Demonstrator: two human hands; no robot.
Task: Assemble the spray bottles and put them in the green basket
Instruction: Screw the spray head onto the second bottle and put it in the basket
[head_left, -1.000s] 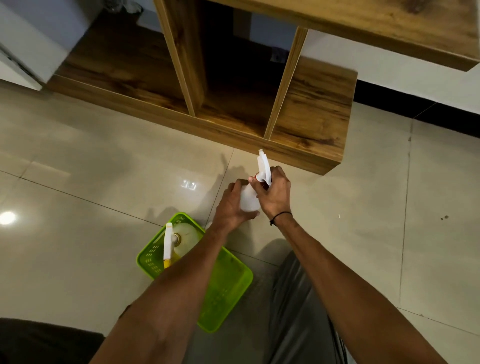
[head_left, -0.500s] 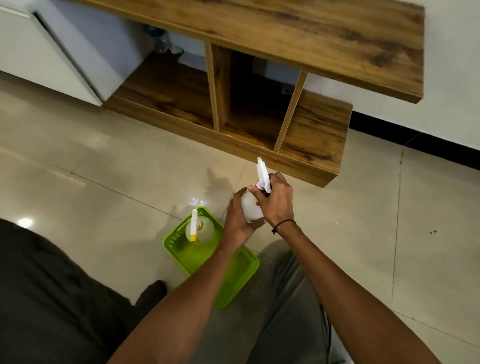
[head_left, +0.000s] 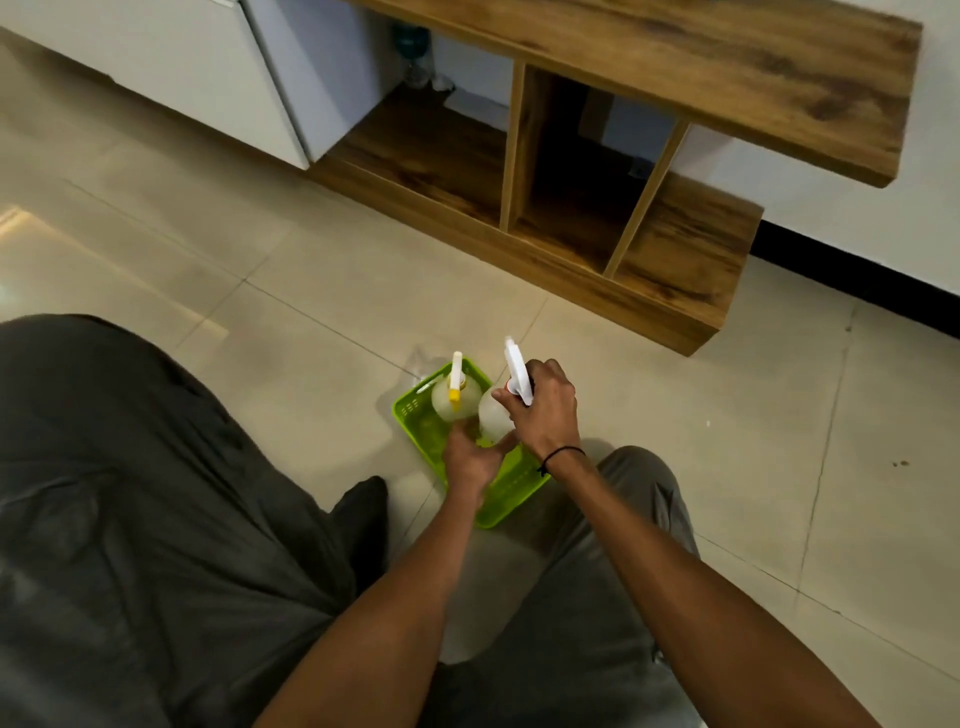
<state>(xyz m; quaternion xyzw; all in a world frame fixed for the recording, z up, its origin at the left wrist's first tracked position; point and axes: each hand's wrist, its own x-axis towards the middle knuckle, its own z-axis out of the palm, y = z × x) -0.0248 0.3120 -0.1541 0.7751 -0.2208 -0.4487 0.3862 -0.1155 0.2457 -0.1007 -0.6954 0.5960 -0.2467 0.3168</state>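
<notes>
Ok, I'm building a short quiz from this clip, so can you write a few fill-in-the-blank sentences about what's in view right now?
1. The basket on the floor is ____ in colour.
2. The bottle already standing in the basket has a nozzle tipped in ____.
3. The black wristband is on the ____ hand.
4. The left hand steadies the base of the held bottle, whose white trigger head is gripped by the ____ hand.

Missing words: green; yellow; right; right
</notes>
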